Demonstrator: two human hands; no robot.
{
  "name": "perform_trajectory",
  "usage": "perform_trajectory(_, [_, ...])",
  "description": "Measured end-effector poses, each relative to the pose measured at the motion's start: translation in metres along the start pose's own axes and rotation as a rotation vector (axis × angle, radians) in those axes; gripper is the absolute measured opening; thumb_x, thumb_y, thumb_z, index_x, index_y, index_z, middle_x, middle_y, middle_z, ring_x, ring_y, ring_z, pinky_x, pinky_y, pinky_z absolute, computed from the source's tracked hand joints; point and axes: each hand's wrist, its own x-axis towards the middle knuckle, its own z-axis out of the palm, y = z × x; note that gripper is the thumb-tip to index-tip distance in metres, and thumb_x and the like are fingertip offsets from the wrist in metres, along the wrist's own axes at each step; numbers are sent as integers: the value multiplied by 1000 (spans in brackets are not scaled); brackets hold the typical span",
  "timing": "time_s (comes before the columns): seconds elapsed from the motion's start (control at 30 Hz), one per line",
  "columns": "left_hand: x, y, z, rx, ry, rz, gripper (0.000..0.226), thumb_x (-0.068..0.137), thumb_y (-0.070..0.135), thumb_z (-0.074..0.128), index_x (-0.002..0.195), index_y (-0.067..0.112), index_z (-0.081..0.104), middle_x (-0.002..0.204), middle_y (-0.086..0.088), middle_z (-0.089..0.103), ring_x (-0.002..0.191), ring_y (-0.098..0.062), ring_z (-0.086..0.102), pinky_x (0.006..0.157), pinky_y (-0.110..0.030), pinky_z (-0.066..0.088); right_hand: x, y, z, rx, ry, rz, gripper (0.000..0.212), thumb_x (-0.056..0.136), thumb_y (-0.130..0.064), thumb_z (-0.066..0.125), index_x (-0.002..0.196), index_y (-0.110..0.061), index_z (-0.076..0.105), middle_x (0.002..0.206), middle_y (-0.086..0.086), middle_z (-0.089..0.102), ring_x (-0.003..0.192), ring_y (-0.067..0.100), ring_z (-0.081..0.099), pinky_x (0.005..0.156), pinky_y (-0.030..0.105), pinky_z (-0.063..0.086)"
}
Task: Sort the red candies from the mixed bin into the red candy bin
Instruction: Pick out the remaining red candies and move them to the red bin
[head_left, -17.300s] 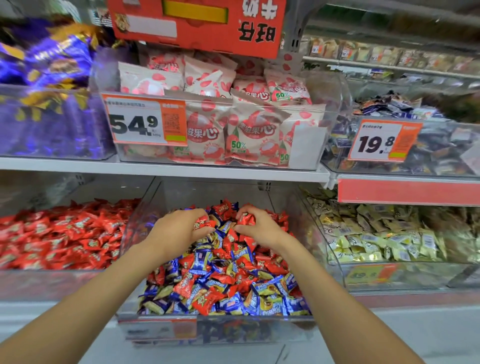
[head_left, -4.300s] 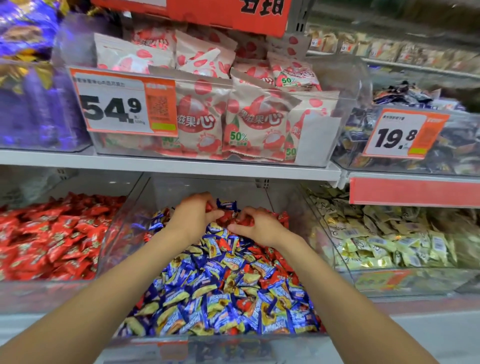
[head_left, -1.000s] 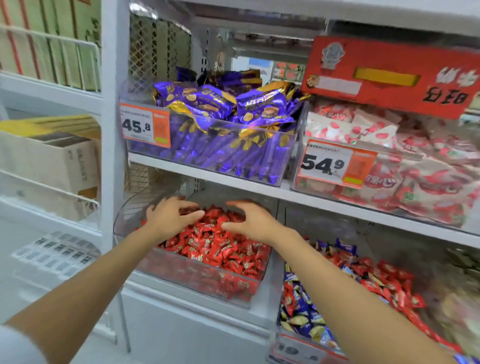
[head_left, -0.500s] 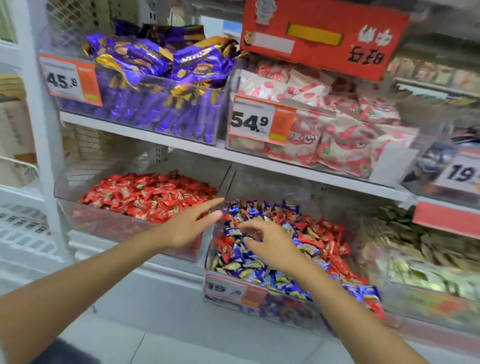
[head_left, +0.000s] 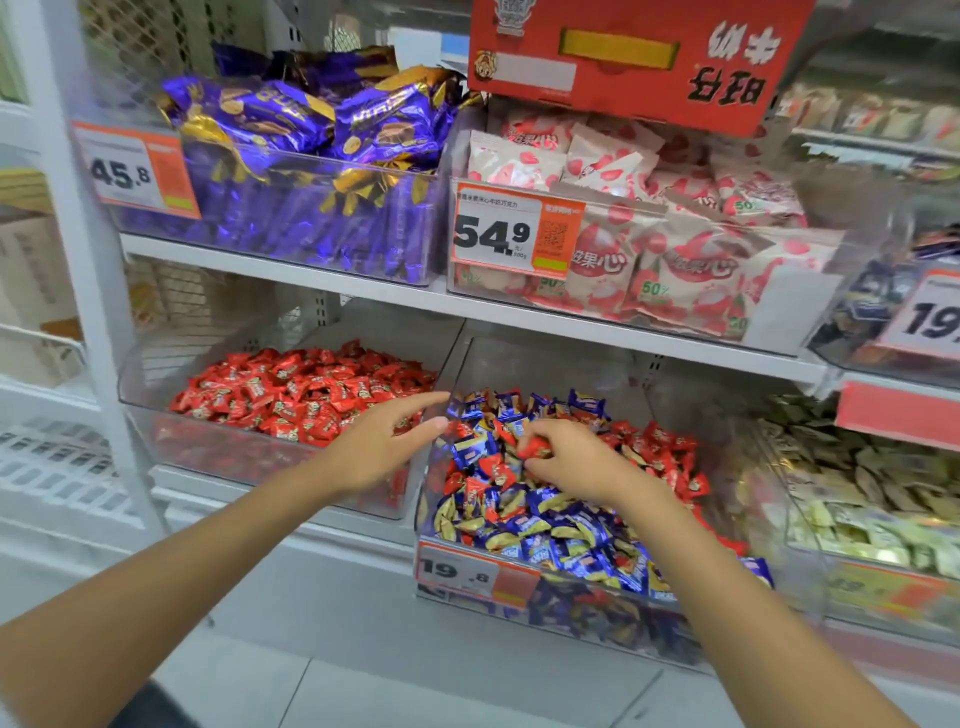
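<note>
Head view: the right hand (head_left: 566, 460) reaches from the near right over the mixed bin (head_left: 545, 364). Its wrist is bent, its knuckles are up, and its fingertips point left. Thumb and forefinger are closed on one red candy (head_left: 534, 448) just above the heap of blue and red wrappers. The candy seems to lie with its long axis about left to right. The fingers cover part of it, so I cannot tell which end leads.

The left hand (head_left: 384, 441) hangs above the near right corner of the red candy bin (head_left: 363, 332), at the wall shared with the mixed bin. Its fingers are straight, slightly spread and aimed far and right, and nothing shows in them. Both forearms are bare and run in from the near edge.

The red candy bin stands just left of the mixed bin and holds only red wrappers. A price tag (head_left: 457, 571) marked 19.8 sits on the mixed bin's near wall. A bin of pale-wrapped candies (head_left: 857, 493) stands to the right. On the shelf above are purple bags (head_left: 291, 119) and pink-and-white bags (head_left: 675, 260).
</note>
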Motion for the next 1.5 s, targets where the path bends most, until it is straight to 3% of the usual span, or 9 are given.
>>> perform_trajectory(0.23, [2,41,6,211,154,224,49,83,40,63,130,33,51,122,21,47,117,-3,41,99,-23,31,-56,42,-42,605,112,159,8,92,-6,60,95,-13,63,75,7,57,61,13,51,54,24,44])
perform_trajectory(0.37, [11,76,40,181,3,253,33,92,24,58,124,30,57,119,15,56,103,-1,54,92,-23,45,-79,51,-51,769,98,248,19,95,0,51,100,-12,65,84,6,54,71,15,53,59,22,48])
perform_trajectory(0.53, [26,60,91,366,-392,43,64,91,48,54,147,31,28,146,-2,41,135,-24,34,110,-44,31,-95,62,-66,764,135,330,14,93,-2,55,98,-11,64,96,9,57,62,12,48,54,21,42])
perform_trajectory(0.6, [31,55,99,524,-426,72,65,87,49,60,144,29,36,132,-4,54,124,-24,45,103,-41,37,-99,66,-73,746,149,338,13,93,-6,57,104,-7,62,88,7,58,59,11,49,50,18,41])
perform_trajectory(0.77, [47,64,93,284,-389,74,28,82,32,72,108,25,63,96,-2,62,82,-17,59,71,-27,43,-107,80,-75,655,161,339,12,93,-5,57,102,-8,63,77,8,58,67,20,51,63,34,42])
perform_trajectory(0.9, [61,76,91,251,-309,125,31,82,43,69,112,35,64,113,11,57,106,-10,52,93,-33,45,-115,82,-89,542,263,272,11,90,-4,61,99,-8,66,76,4,61,67,14,55,62,27,47])
perform_trajectory(1.13, [103,120,171,72,-352,196,40,87,41,64,123,25,61,124,1,61,113,-13,56,97,-31,45,-145,105,-102,395,449,217,6,85,-2,64,87,-7,66,72,-3,58,58,2,49,60,16,42])
perform_trajectory(1.3, [119,130,242,586,-586,223,72,84,66,49,145,31,33,154,-10,23,142,-30,19,115,-46,21,-167,118,-101,500,456,234,12,85,-2,65,82,-14,66,72,-5,57,52,-3,45,53,10,37])
perform_trajectory(1.5, [120,114,233,482,-602,288,17,89,41,59,90,24,56,94,0,45,95,-26,50,82,-33,41,-183,125,-98,515,421,275,10,86,-2,64,83,-11,65,75,-10,57,53,-10,51,53,5,37])
